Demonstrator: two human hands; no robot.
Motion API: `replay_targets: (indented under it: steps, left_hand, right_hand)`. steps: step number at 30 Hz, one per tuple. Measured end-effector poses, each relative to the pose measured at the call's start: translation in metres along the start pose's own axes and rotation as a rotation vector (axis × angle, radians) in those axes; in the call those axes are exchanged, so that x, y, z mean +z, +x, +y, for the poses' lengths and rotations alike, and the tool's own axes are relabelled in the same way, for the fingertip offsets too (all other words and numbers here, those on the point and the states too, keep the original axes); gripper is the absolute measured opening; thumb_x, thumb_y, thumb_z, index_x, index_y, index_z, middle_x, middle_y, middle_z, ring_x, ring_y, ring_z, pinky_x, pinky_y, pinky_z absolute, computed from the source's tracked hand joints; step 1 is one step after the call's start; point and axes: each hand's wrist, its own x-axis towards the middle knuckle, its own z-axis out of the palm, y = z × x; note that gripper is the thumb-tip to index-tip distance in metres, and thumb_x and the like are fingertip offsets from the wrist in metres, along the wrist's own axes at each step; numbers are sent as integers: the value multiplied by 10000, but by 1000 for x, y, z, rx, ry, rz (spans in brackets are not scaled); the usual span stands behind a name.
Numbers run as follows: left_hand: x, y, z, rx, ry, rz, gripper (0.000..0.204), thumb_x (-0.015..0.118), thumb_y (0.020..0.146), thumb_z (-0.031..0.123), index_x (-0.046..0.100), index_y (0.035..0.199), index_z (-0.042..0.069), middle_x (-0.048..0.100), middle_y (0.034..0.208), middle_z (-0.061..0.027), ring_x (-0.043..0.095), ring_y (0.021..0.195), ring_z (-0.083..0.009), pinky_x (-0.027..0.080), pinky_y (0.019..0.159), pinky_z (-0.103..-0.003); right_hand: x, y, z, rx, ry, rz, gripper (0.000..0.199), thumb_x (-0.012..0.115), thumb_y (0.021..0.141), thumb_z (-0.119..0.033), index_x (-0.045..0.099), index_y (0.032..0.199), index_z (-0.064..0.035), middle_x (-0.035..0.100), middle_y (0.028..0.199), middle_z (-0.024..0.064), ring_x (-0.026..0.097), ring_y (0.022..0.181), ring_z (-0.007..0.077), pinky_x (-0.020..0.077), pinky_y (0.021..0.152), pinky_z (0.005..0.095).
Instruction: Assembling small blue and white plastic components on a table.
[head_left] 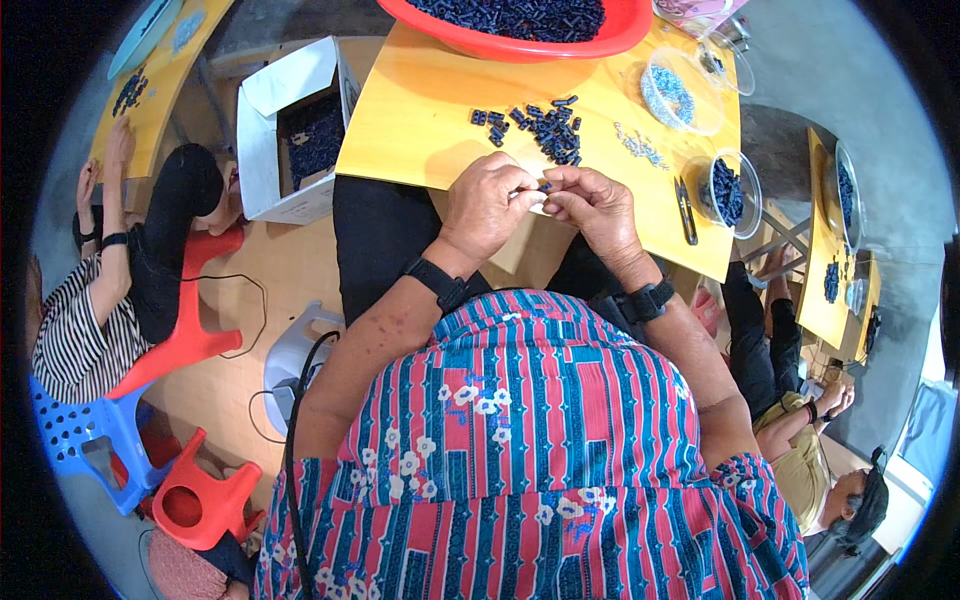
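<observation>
Just past the table's near edge, my left hand [484, 207] and my right hand [600, 208] meet with their fingertips pinched together. Between them is a small dark blue plastic piece [545, 187], mostly covered by the fingers. Beyond my hands, a loose pile of small dark blue plastic pieces [556, 132] lies on the yellow table [420, 120]. Small silvery parts [640, 146] are scattered to its right. A slim black tool [685, 211] lies by the right edge, beside a see-through tub of blue pieces [728, 192].
A red basin [470, 42] full of dark pieces stands at the far edge. Another see-through tub [668, 97] holds silvery parts. On the left are an open white box [286, 84] and red stools [205, 490]. People sit at neighbouring tables on both sides.
</observation>
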Motion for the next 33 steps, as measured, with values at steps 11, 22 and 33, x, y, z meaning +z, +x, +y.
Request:
replay_targets:
  steps: [11,22,33]
  left_hand:
    - [0,1,0,14,4,6,103,764,742,88,705,805,32,624,786,-92,618,703,-245,504,639,-345]
    - [-1,2,3,3,11,-19,107,764,743,95,709,814,36,620,781,-86,615,716,-248,500,652,-351]
    - [1,1,-1,27,41,-27,119,774,729,126,706,812,76,630,818,-75,628,809,-276,510,713,-389]
  right_hand:
    - [-1,4,3,-66,-185,15,173,629,918,19,714,1068,10,683,901,60,679,754,105,571,663,233]
    - [0,4,3,-120,-176,14,167,646,914,0,732,1057,-9,679,882,61,654,709,106,551,634,233]
    - [-2,7,5,-61,-181,0,178,608,898,31,741,1014,11,676,844,58,644,696,104,548,638,238]
